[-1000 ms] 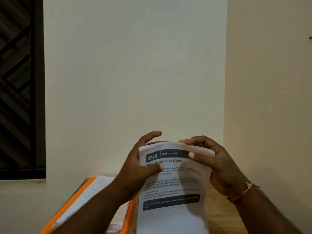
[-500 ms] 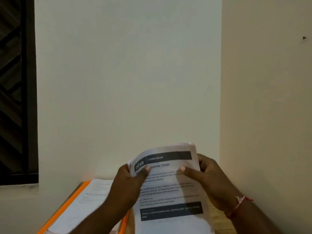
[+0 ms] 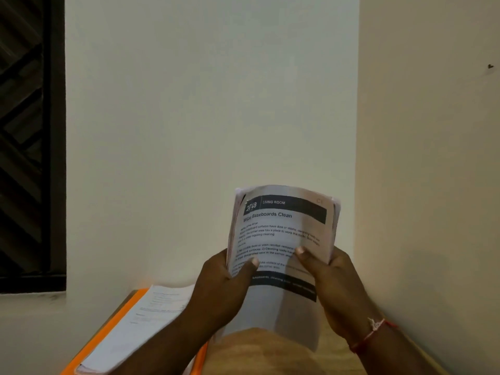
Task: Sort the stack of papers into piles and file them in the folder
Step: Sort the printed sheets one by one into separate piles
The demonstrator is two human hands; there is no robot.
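Paper stack (image 3: 281, 239) upright, bowed, top sheet headed "Wipe Baseboards Clean"; left hand (image 3: 224, 282) and right hand (image 3: 335, 282) grip its side edges, thumbs on front. Orange folder (image 3: 119, 318) lies left of left hand.

We look from one head-worn camera, facing forward, close behind the left hand (image 3: 221, 285) and right hand (image 3: 334, 285), walls (image 3: 211, 104) beyond them.

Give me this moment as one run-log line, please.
left hand, right hand: grip paper stack | orange folder: holds loose sheets
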